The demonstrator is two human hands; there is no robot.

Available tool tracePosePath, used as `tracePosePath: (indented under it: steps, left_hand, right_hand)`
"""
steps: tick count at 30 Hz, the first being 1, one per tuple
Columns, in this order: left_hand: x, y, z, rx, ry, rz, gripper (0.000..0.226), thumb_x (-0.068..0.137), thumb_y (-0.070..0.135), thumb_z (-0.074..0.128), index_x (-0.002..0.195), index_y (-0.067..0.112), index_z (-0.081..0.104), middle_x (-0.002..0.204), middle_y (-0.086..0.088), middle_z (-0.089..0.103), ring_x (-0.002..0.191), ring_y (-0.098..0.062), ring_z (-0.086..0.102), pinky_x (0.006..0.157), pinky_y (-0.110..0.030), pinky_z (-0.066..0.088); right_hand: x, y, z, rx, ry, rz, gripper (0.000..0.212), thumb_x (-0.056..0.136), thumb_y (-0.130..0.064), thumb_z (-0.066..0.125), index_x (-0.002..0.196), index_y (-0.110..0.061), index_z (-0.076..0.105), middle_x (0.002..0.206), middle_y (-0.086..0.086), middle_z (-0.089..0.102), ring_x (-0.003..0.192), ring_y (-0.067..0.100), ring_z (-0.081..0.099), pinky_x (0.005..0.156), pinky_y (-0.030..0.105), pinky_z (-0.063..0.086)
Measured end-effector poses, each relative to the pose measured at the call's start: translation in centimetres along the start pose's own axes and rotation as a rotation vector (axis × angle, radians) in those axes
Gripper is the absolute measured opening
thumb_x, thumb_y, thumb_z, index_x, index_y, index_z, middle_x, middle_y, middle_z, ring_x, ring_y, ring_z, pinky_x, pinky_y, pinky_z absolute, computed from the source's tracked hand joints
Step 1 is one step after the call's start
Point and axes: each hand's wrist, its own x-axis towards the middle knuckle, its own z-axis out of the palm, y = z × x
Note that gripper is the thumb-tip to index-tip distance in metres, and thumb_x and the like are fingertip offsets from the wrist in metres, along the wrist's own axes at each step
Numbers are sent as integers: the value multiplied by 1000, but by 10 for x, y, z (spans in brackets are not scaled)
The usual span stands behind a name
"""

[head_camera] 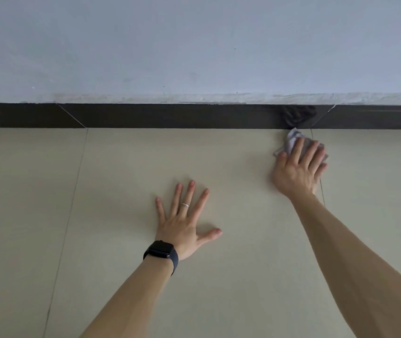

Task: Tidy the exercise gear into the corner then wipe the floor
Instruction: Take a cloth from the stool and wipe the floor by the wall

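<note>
My right hand presses a crumpled grey-white cloth flat against the beige tiled floor, fingers straight, right beside the dark skirting board. Most of the cloth is hidden under my fingers. My left hand rests flat on the floor with its fingers spread, holding nothing; a ring is on one finger and a black watch on the wrist. No exercise gear is in view.
A dark skirting board runs across the base of a pale blue-white wall. Thin grout lines cross the tiles at the left and beside my right hand.
</note>
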Motion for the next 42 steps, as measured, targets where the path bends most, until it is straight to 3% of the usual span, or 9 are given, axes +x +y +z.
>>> tracePosePath:
  steps: [2,9,16,21,23,31,33,38,42]
  left_hand:
    - [1,-1,-3,-22,-13,42,92,79,87,22,147,48,-27,152,13,-44,141,-16,-40,112,-63,-16]
    - [-50,-93,18,-46,333,-226,70,96,58,26,158,30,10,166,3,1,153,-22,7,119,-56,10]
    - [-55,-108,26,-47,284,-197,69,96,62,18,157,36,-2,166,7,-9,153,-18,-3,120,-56,3]
    - [-54,-114,21,-79,191,-182,70,94,66,10,155,39,-12,162,9,-24,151,-15,-17,120,-55,-6]
    - [-57,-112,19,-77,217,-161,70,95,64,12,156,36,-7,164,5,-20,152,-18,-14,120,-56,-5]
    - [-132,-112,64,-12,291,-55,64,99,50,22,158,27,13,167,3,1,153,-20,2,120,-54,5]
    - [-139,-117,67,-2,255,-42,64,100,50,20,159,27,11,167,3,-2,153,-20,0,120,-52,2]
    - [-141,-124,56,41,224,31,64,100,51,19,159,27,8,167,0,-2,153,-21,3,120,-53,2]
    - [-150,-113,64,93,183,233,66,99,52,23,159,24,11,167,2,-1,153,-20,3,121,-56,7]
  right_hand:
    - [-6,-27,3,38,-7,92,63,104,-43,27,159,-17,12,164,19,-4,151,36,-11,119,57,-7]
    - [-75,-68,30,-127,-165,-495,57,104,-47,19,158,-33,7,167,4,-5,153,21,-10,121,49,-4]
    - [-144,-14,25,-265,-197,-946,54,105,-45,20,157,-31,20,166,2,13,153,21,7,121,51,15]
    - [-114,0,15,-81,-71,-141,59,102,-49,16,158,-29,13,167,8,2,153,26,-1,121,58,8]
    - [-142,-22,29,-27,19,-30,61,100,-46,22,157,-26,22,165,14,9,153,30,5,119,60,12]
    - [-278,9,37,-277,-240,-1066,52,106,-42,24,157,-29,23,165,3,16,153,22,13,122,49,14]
    - [-262,40,26,-290,-168,-884,54,106,-44,21,157,-30,20,165,2,16,153,21,14,121,51,20]
    - [-259,79,1,46,-31,371,61,104,-46,17,159,-23,8,166,8,-6,153,24,-10,123,50,-2]
    - [-343,53,31,-26,-42,155,63,101,-48,19,159,-26,7,166,10,-6,153,26,-8,122,49,-4]
